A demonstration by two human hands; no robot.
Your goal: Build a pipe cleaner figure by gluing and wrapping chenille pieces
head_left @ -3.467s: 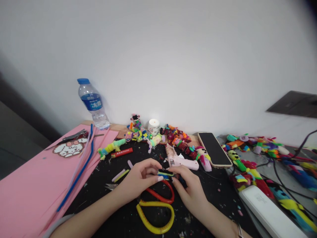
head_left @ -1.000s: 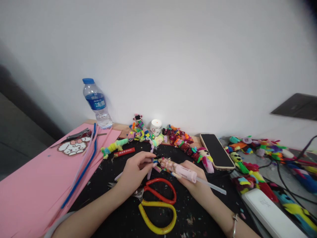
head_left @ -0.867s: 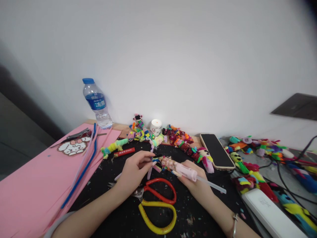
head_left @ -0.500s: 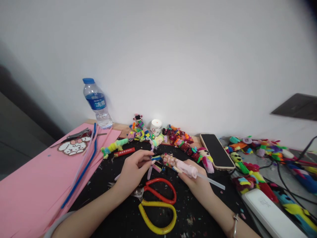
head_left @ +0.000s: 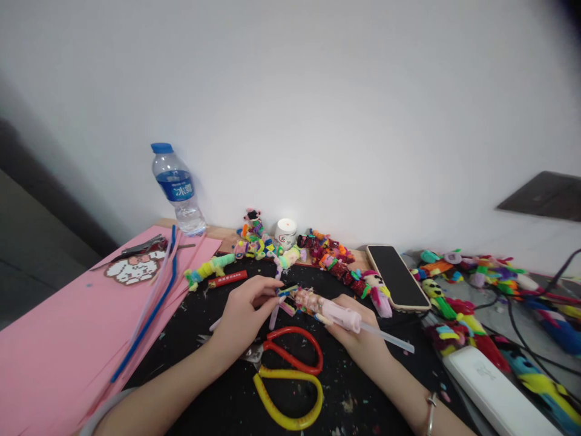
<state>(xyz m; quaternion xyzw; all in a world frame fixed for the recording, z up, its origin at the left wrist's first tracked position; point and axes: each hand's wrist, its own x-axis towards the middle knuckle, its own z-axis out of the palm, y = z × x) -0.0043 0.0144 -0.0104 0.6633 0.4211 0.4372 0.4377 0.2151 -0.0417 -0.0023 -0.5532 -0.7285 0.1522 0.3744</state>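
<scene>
Head view shows the right hand (head_left: 358,336) closed around the body of a pink hot glue gun (head_left: 333,310), its clear glue stick (head_left: 388,338) jutting out behind and its nozzle aimed left at a small fuzzy pipe-cleaner piece (head_left: 285,292) pinched in the fingertips of the left hand (head_left: 247,310). Both sit just above the black counter (head_left: 218,339) in front of the person. The piece looks light, soft and bendable, best held at the end away from the nozzle; the gun is rigid and likely hot at its tip, so the body is the place to hold it. Red and yellow scissors (head_left: 290,375) lie just below the hands. Farther back stand a water bottle (head_left: 177,191), partly filled, and a small white pot (head_left: 285,232) whose contents cannot be made out.
</scene>
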